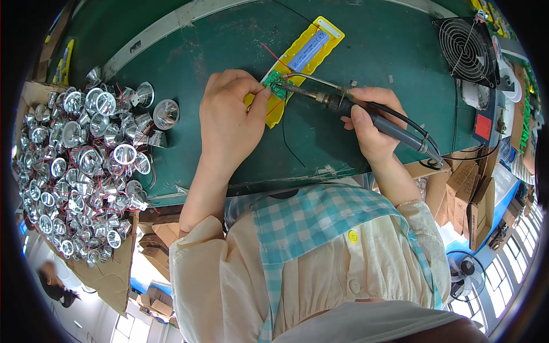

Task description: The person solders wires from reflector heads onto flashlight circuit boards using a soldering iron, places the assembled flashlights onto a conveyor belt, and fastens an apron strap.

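Note:
A yellow plastic casing (327, 26) lies slantwise on the green table, with a blue cylindrical battery (309, 50) in its upper part. Below the battery a small green circuit board (277, 87) sits in the casing, with thin red and black wires around it. My left hand (231, 111) is closed, thumb and forefinger pinched at the board's left edge; what is between them is too small to make out. My right hand (374, 123) grips a soldering iron (343, 106) whose tip reaches the board. A thin bent metal tube (314, 78) on the iron also points there.
Many silver reflector cups (88, 160) with red wires are heaped in a cardboard box at the left. A black fan with a wire guard (466, 48) stands at the far right. The iron's cable runs right, past cardboard boxes (460, 191) below the table edge.

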Action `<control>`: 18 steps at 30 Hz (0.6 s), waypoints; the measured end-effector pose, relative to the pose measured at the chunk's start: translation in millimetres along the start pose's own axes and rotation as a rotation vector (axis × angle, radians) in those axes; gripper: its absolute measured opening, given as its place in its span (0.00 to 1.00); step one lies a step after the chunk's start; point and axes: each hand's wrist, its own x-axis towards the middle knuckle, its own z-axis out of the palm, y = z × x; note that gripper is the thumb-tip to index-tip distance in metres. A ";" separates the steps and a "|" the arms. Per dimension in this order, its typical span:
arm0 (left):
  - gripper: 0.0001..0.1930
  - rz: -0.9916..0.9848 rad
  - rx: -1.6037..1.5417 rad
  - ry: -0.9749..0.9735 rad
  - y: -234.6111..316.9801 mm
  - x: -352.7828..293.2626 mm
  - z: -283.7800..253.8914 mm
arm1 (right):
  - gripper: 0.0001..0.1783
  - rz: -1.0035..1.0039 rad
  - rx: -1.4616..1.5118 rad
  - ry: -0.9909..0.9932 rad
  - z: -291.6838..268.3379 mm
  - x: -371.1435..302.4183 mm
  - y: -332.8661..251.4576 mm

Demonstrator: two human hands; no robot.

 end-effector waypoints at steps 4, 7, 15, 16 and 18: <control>0.02 -0.044 -0.036 -0.043 -0.9 4.6 -1.4 | 0.11 0.015 -0.004 0.010 -0.5 -0.2 -1.9; 0.03 -0.078 -0.060 -0.092 -2.2 6.7 -2.8 | 0.11 0.004 0.078 0.021 -5.6 -0.2 1.7; 0.03 -0.117 -0.064 -0.105 -0.8 3.8 -3.6 | 0.11 -0.037 0.128 0.061 -5.9 -2.7 1.9; 0.03 -0.122 -0.068 -0.100 0.1 3.7 -3.5 | 0.11 -0.040 0.129 0.062 -5.8 -2.6 1.7; 0.04 -0.101 -0.057 -0.123 -2.8 0.9 -3.8 | 0.12 -0.075 0.105 0.097 -5.3 -3.8 2.7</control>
